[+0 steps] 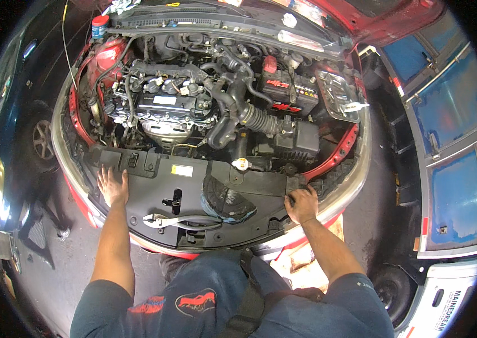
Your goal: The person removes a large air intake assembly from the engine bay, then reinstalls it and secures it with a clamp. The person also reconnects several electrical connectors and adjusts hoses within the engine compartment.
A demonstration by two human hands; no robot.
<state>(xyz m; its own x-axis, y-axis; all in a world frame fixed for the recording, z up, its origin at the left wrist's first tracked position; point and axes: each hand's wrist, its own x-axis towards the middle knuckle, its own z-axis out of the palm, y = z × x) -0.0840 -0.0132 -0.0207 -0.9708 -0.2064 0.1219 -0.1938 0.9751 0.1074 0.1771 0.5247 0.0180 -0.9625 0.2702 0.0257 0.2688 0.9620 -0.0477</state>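
One black plastic cover [151, 188], in front of the engine [177, 107]. Your left hand [113, 187] rests on it, fingers spread; your right hand [302, 204] bends at its right end, grip unclear. Probably light, bendy, smooth; best held by both ends.

Dark car [10, 110] at left, blue panels [457, 201] at right, red-lidded tub [100, 27]

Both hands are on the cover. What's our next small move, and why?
Perhaps move the left hand to the pliers: they lie on the black cover, nearer that hand than the right hand, and the left looks open and empty.
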